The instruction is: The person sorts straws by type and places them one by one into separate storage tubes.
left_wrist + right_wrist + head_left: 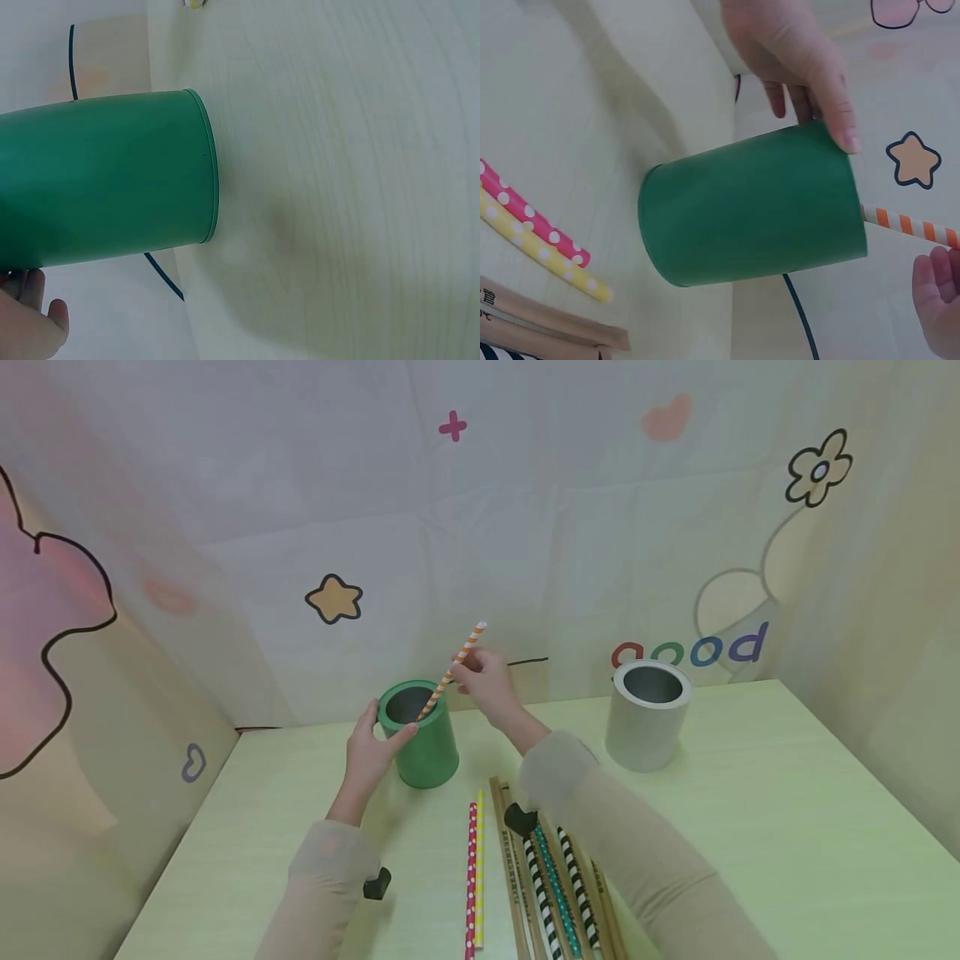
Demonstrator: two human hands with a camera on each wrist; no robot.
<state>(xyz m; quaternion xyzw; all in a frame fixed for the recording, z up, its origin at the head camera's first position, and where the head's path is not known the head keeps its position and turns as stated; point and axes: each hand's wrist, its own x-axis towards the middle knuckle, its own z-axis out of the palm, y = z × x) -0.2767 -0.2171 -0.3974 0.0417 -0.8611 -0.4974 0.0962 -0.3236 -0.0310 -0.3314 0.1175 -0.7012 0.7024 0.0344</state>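
Note:
A green cylindrical holder (428, 752) stands near the table's back edge, with a dark inside. My left hand (371, 750) grips it near the top, thumb at the front of the rim and fingers round its left side; the right wrist view shows this hand (802, 64) at the holder's upper end. Between thumb and fingers, my right hand (487, 683) pinches an orange-and-white striped paper straw (453, 670). The straw slants, its lower end inside the holder's mouth and its upper end sticking up past the hand.
A white cylindrical holder (647, 727) stands at the back right. A pink dotted straw (471, 877) and a yellow straw (480, 860) lie at front centre. Beside them, partly under my right sleeve, are brown wrapped straws (510, 868), black-and-white striped straws (540, 885) and a teal dotted straw (557, 889).

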